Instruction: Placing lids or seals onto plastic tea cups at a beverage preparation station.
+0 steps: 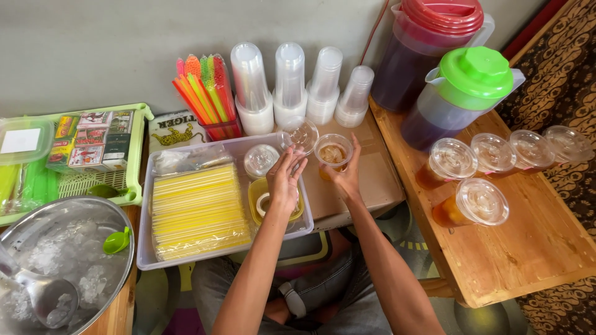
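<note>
My right hand (pixel 345 178) grips a clear plastic cup of brown iced drink (pixel 333 155) that stands on a cardboard surface (pixel 372 174). My left hand (pixel 284 180) holds a clear dome lid (pixel 300 134) by its edge, just left of the cup and over the corner of a clear plastic tray (pixel 186 263). The lid is tilted and apart from the cup's rim.
The tray holds wrapped yellow straws (pixel 197 211), a stack of lids (pixel 261 160) and a yellow tub (pixel 261 189). Stacked cups (pixel 289 77), coloured straws (pixel 207 93), two dark pitchers (pixel 462 93) and several lidded drinks (pixel 478 201) on a wooden table. An ice bowl (pixel 62 260) with a scoop sits left.
</note>
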